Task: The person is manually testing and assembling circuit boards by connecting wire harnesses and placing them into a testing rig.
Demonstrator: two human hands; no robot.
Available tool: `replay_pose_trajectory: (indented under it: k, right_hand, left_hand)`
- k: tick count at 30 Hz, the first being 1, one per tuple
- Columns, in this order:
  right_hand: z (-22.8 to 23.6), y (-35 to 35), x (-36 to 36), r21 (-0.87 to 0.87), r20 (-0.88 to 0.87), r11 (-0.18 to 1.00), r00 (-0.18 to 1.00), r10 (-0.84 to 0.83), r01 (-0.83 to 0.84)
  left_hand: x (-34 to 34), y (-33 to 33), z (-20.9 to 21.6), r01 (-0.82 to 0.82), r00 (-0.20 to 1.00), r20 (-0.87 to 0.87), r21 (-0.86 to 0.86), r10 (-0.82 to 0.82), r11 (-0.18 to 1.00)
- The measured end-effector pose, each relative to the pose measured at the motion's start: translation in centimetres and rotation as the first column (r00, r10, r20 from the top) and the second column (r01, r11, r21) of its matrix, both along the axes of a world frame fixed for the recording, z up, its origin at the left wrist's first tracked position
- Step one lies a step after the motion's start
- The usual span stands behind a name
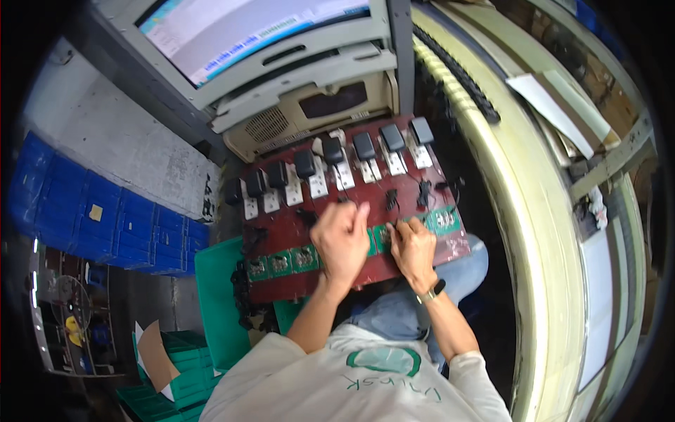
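A dark red board lies in front of me. Along its near edge runs a row of green circuit boards. Black power adapters sit in a row at the far side, each with a white slotted plate. My left hand is raised over the middle of the row, its fingers curled in and its thumb up; whatever they hold is hidden. Further right, my right hand bends its fingers down onto the circuit boards, thumb close to the fingertips. The fingers cover what lies under them.
Beyond the red board stands a beige instrument below a monitor. Black cables lie between the adapters and circuit boards. A green bin is at the left, with blue bins farther off. A long pale rail passes at right.
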State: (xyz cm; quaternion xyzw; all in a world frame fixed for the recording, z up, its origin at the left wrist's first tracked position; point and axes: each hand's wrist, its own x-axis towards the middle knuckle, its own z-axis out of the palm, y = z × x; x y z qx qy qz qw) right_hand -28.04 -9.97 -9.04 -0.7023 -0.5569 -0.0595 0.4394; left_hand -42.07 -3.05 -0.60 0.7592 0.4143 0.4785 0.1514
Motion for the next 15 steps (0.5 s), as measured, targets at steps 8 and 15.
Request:
replay_pose_trajectory:
  k: [8,15]
  right_hand:
    - [8.6,1.9,2.3,-0.198,0.007,0.98,1.0,-0.016,0.017]
    - [6.1,-4.6,9.7,-0.221,-0.274,0.969,0.946,-0.173,0.113]
  left_hand:
    - [3.1,0.6,1.5,0.057,0.98,0.197,-0.346,0.013,0.936]
    - [8.2,0.1,-3.2,0.349,0.9,-0.175,-0.258,-0.398,0.901]
